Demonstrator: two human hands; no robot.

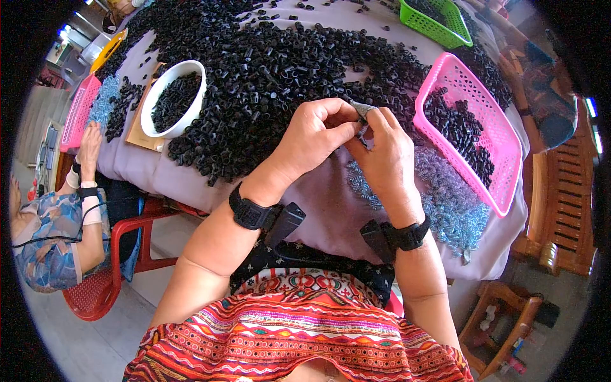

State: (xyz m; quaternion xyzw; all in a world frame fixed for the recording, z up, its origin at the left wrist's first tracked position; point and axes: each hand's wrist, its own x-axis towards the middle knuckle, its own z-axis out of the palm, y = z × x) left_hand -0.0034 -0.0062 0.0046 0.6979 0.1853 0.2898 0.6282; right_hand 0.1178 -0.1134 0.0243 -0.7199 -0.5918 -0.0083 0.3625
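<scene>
Looks like home room doubling as workspace. Small black parts [273,70] heaped on cloth-covered table [312,210], beyond and left of left hand [315,134]; pink basket [485,107] right of right hand [391,153]. Far right of grip: slatted wooden furniture [563,197]. Left of grip, nearer body: red plastic chair [116,261], pale floor [118,328]. Co-worker [54,229] farther left.

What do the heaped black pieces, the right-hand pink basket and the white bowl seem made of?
Black pieces: probably plastic, semi-gloss; small highlights.
Pink basket: likely molded plastic, smooth; regularly perforated walls.
White bowl: smooth, plain; plastic or ceramic, unclear.
</scene>
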